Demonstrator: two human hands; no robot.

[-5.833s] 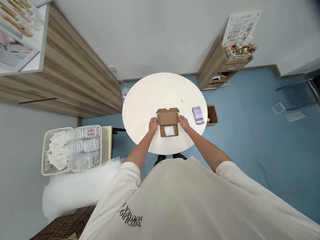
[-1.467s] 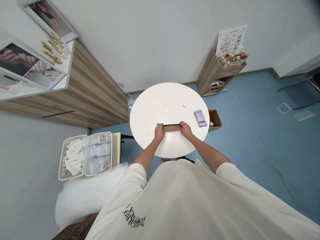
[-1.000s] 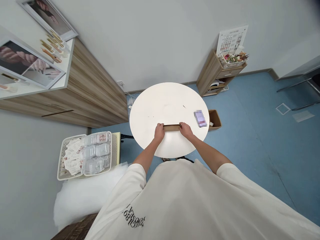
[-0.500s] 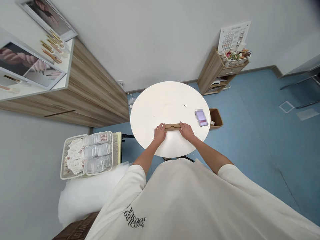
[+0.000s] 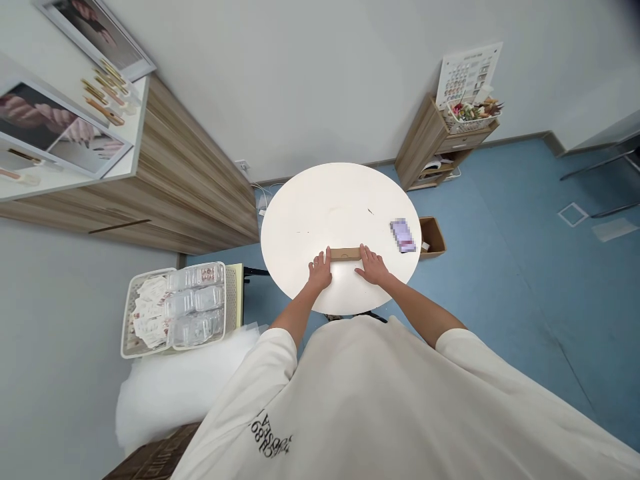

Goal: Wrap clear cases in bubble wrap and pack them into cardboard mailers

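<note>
A flat brown cardboard box (image 5: 345, 254), closed, lies on the round white table (image 5: 340, 207) near its front edge. My left hand (image 5: 320, 272) rests at the box's left end with fingers spread, touching it. My right hand (image 5: 371, 267) sits at the right end, fingers stretched out flat against the table and the box's edge. Neither hand grips anything.
A purple phone-sized item (image 5: 403, 235) lies at the table's right. A small brown bin (image 5: 432, 237) stands on the blue floor beyond it. A white basket of clear packets (image 5: 177, 309) sits to my left, a wooden counter (image 5: 165, 180) behind it, a small cabinet (image 5: 440, 137) far right.
The open box with a white item inside has been closed flat. In the last second my hands let go of its ends and spread open beside it.
</note>
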